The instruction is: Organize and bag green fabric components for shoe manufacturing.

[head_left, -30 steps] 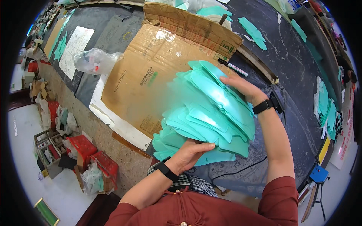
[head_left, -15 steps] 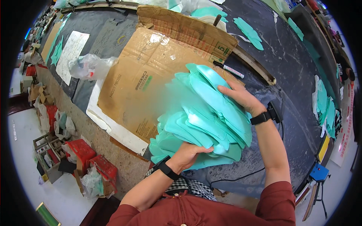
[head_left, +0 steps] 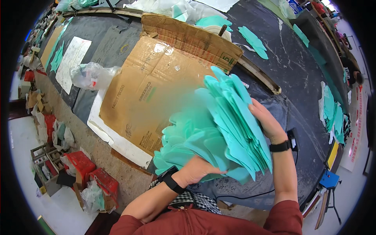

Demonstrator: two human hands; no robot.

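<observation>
Fingers of the right hand (head_left: 270,123) laid against the outer face of the turquoise stack (head_left: 239,121), partly hidden; cannot tell from the head view whether curled around behind it or merely pressed flat. Lower down, thumb of the left hand (head_left: 200,171) out over the near edge of some looser sheets (head_left: 207,141), other fingers out of sight beneath, apparently gripping them. Stack held in front of the body, above the near part of the dark worktop (head_left: 286,58), tipped steeply on edge, with the looser sheets fanned out to its left, beside the flattened cardboard (head_left: 133,78). Judging by the thin, bending, lobed shapes, likely light singly but fairly weighty as a bundle; soft, perhaps a little springy. Smooth-looking, so probably prone to sliding over one another and splaying apart. Little danger of breaking, more of creasing or tearing at narrow lobes. Best taken with a broad palm on each side, squeezing across the full thickness near the middle, with support from below; avoid pinching only outermost layers or a single lobe.
</observation>
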